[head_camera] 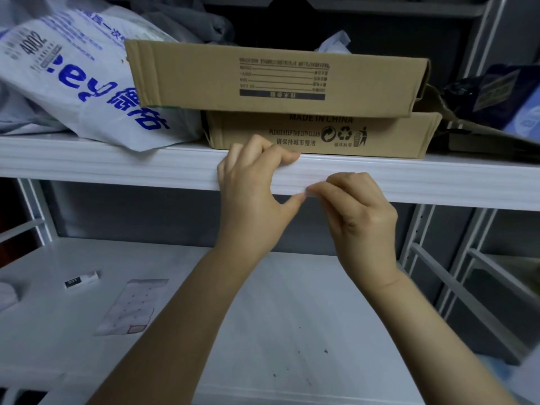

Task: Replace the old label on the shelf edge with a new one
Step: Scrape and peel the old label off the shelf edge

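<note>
The white shelf edge (117,168) runs across the middle of the view. My left hand (251,188) grips it, fingers curled over the top and thumb underneath. My right hand (359,211) is beside it, thumb and forefinger pinched on a small pale label (309,192) at the lower lip of the edge, touching my left thumb tip. The label is mostly hidden by my fingertips. A label sheet (131,308) lies on the lower shelf at the left, with a small black-and-white label piece (81,279) near it.
Two flat cardboard boxes (292,83) are stacked on the upper shelf just behind my hands. A white plastic bag with blue print (73,83) lies at the left, dark packages (502,97) at the right. Grey metal uprights (438,258) stand at the right.
</note>
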